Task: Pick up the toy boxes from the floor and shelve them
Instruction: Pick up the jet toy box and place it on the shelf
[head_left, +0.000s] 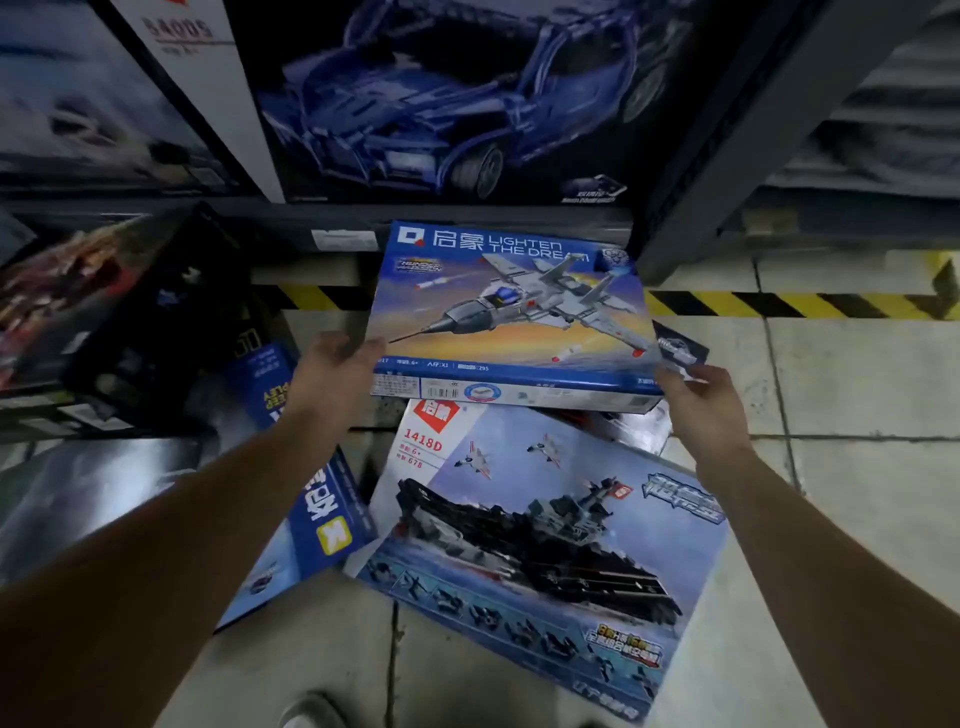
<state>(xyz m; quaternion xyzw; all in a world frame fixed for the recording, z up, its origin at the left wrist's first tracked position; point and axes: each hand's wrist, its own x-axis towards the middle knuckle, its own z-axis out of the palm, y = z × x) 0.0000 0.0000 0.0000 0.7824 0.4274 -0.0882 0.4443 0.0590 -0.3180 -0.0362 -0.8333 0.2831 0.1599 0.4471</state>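
Two bare hands hold jet-plane toy box (511, 312) above floor, face up. Left hand (332, 375) grips box's left lower corner, right hand (701, 402) grips right lower corner. Warship toy box (540, 545) lies on tiled floor (831, 415) beneath. Blue car box (447, 98) stands on shelf behind.

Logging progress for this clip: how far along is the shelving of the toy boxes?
Done: a blue car box stands on the shelf. In hand: the left hand and right hand grip the jet box in the air. Left: the carrier box, a blue box and a dark box lie on the floor.
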